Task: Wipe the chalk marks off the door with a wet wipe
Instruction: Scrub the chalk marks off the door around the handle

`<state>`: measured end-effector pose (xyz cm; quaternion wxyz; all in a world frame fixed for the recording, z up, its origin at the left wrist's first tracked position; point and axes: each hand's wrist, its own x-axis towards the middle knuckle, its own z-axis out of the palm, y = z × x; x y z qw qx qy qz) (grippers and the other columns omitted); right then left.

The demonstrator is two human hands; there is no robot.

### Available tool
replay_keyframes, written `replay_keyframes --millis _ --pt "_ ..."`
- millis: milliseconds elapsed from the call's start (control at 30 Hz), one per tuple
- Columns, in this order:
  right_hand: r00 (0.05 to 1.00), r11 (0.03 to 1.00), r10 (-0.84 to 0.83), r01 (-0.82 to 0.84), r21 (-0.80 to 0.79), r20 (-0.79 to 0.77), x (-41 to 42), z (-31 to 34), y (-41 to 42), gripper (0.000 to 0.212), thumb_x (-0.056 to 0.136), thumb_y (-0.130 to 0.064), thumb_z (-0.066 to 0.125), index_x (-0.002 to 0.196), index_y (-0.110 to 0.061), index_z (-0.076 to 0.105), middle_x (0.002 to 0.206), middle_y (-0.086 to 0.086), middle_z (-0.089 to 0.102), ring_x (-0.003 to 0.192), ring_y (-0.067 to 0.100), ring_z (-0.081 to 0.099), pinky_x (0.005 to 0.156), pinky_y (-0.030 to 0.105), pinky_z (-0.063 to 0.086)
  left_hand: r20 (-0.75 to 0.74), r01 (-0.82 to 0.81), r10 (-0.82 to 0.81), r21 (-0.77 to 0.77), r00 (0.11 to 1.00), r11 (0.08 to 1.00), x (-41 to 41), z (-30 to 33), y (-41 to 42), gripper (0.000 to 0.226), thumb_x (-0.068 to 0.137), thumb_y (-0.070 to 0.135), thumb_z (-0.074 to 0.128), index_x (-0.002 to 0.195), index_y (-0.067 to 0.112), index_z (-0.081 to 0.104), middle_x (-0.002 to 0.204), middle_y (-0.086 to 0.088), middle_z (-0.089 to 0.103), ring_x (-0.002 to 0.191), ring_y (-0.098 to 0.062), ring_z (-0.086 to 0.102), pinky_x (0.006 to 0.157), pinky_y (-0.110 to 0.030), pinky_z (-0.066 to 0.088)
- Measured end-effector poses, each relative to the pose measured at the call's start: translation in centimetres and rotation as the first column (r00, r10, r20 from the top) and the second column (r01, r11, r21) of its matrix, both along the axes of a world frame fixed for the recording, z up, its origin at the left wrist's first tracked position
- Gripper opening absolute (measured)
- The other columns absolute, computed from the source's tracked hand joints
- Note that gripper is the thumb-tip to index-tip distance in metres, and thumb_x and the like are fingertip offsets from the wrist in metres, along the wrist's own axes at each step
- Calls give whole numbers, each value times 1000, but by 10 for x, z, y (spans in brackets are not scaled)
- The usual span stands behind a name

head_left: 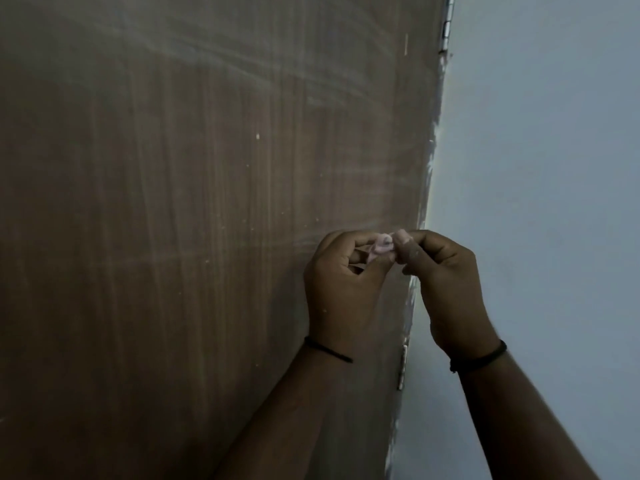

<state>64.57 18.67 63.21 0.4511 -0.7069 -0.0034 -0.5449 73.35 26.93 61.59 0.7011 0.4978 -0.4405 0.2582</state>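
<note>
Brown wood fills most of what I see: it is the door (194, 237), right in front of me. Pale smears (214, 60) run across the door near its top, and more faint streaks (374, 174) lie just above my hands. Little white specks (257, 136) dot the wood too.

Both my hands are up in front of the door, close to its right edge. My left hand (341, 289) and my right hand (450, 289) meet at the fingertips. Between them is the wet wipe (382, 244), a small pale pink wad. The fingers of both hands are curled in tight and pinch it from each side. It looks like it is off the door, but I cannot tell for sure.

Each wrist has a thin black band (327, 349), one on the left and one (479, 358) on the right.

To the right of the door is a plain grey-blue wall (540, 168). One metal hinge (402, 367) sits on the door's edge below my hands, and another hinge (446, 26) sits near the top.

Most of the wipe is hidden by my fingers. It is dim, so the marks are hard to make out. My arms are cut off at the bottom.
</note>
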Motion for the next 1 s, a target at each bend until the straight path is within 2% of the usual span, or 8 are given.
replay_keyframes --millis 100,167,333,500,633,733,833,1000 --pt "995 993 97 -97 67 -2 10 -1 18 14 96 -18 60 93 -13 73 82 4 74 74 17 66 66 28 54 -63 149 -148 -2 987 989 8 -5 23 12 86 20 73 97 16 74 90 -1 75 86 -15 72 75 -44 59" --pt "985 977 166 -170 127 42 16 -1 32 8 94 -12 61 98 -8 67 83 7 74 73 20 69 63 29 56 -92 203 -206 -41 974 978 11 -5 38 9 89 17 70 97 17 74 88 -4 75 84 -20 72 74 -47 58" --pt "918 889 369 -395 232 147 34 0 71 9 93 -9 60 94 -8 69 82 7 74 73 17 69 64 25 57 -182 229 -251 -134 951 964 19 1 77 10 92 10 65 95 10 74 87 -2 77 77 -13 71 63 -23 54" --pt "790 717 565 -612 333 237 52 7 99 8 94 -5 57 97 -7 63 73 5 70 63 12 65 58 22 56 -165 229 -239 -77 957 970 24 11 120 19 91 -2 61 104 8 71 94 -2 76 84 -12 71 69 -20 54" --pt "795 759 592 -605 242 131 66 -6 124 10 92 -7 63 93 -11 71 83 6 75 72 16 66 68 27 55 -144 59 -65 -40 987 997 18 9 159 23 83 -2 70 104 8 72 92 -3 75 80 -13 69 72 -25 57" --pt "664 622 730 -744 242 164 70 -18 149 19 97 -10 56 93 -15 74 89 6 74 79 18 66 74 30 55 -120 -147 150 30 981 989 10 3 187 28 80 6 76 107 13 72 102 -13 71 90 -24 71 81 -42 59" --pt "524 469 825 -843 262 212 71 -24 175 24 96 -26 53 96 -13 74 90 6 74 81 16 67 70 25 56 -147 -265 270 52 952 963 2 -5 218 19 83 5 73 102 9 73 101 -17 72 88 -20 69 79 -36 57" --pt "458 437 872 -887 147 170 77 -42 215 14 92 -9 64 103 -11 73 99 4 76 89 13 71 76 18 53 -186 -397 407 92 894 913 -12 -25 266 10 84 4 70 93 8 72 89 -7 75 83 -17 71 76 -31 58"
